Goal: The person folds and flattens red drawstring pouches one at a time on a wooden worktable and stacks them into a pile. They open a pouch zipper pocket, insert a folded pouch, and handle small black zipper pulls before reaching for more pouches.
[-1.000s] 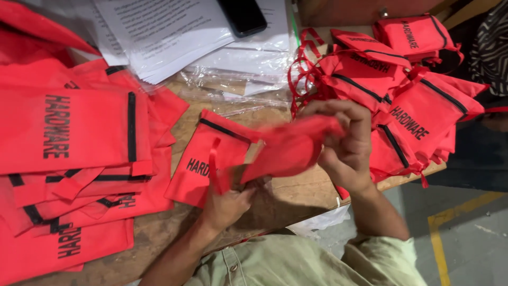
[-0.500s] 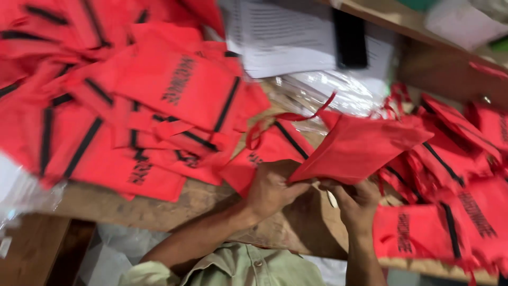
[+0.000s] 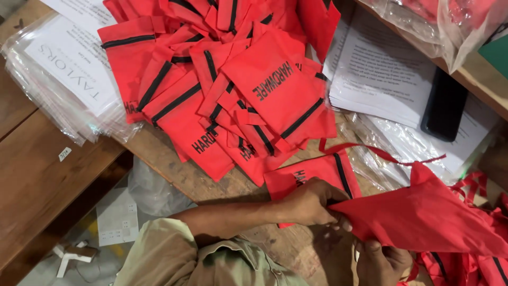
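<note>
Now, low right in the frame, the red pouch [image 3: 428,214] is pulled flatter than a second ago, the left hand [image 3: 312,202] pinching its near corner and the right hand [image 3: 382,260] gripping beneath, above the table [image 3: 174,175].

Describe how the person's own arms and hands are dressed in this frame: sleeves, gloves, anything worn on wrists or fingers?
Both hands are bare, with no gloves. The left hand shows no ring or watch, and its forearm is uncovered up to a khaki-olive sleeve pushed or rolled above the elbow. The right hand is only partly in view at the bottom edge; its wrist and sleeve are out of frame.
</note>
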